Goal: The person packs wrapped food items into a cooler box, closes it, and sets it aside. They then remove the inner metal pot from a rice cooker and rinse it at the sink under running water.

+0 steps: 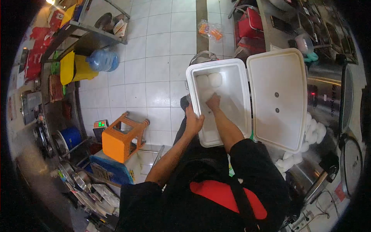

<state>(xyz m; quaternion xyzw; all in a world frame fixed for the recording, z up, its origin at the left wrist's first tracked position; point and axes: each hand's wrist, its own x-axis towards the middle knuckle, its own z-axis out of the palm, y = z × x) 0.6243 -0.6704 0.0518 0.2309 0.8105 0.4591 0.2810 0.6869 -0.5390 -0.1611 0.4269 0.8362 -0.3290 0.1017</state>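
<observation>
White lumps (215,80) by the right hand (213,101), its grip too hidden to tell, look soft, best cupped round their sides, while the left hand (194,123) holds the box (247,92).

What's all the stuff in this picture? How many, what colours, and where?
box: one, white, open in the middle
lid: one, white, right of the box
round lumps: at least three, white, in the box
more lumps: several, white, beyond the lid
stool: one, orange, left
water jug: one, see-through blue, upper left
bin: one, yellow, by the jug
bag: one, clear with orange, floor, top
kitchenware: too jumbled to count, mostly grey, lower left
left hand: one, bare, at the box's rim
right hand: one, bare, in the box
</observation>
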